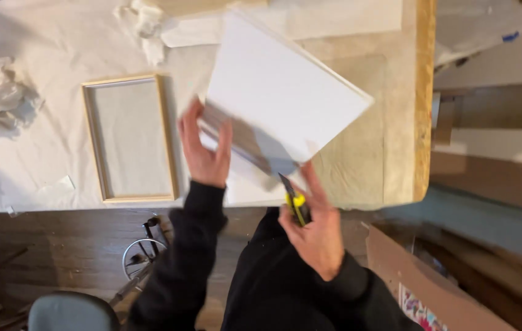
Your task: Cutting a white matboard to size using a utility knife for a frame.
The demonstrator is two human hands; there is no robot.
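Note:
My left hand (204, 153) grips the near-left edge of a large white canvas panel (282, 89) and holds it tilted above the table. The panel's underside shows a grey-brown band near my fingers. In my right hand (316, 230) is a yellow and black utility knife (294, 199), blade pointing up toward the panel's lower edge. The blade tip sits just below the panel; whether it touches is unclear. Both sleeves are black.
An empty pale wooden frame (129, 140) lies flat on the paper-covered table (40, 153), left of my left hand. Crumpled white paper (0, 98) lies at the far left. An open cardboard box (432, 282) stands on the floor at lower right; a chair (71, 309) at lower left.

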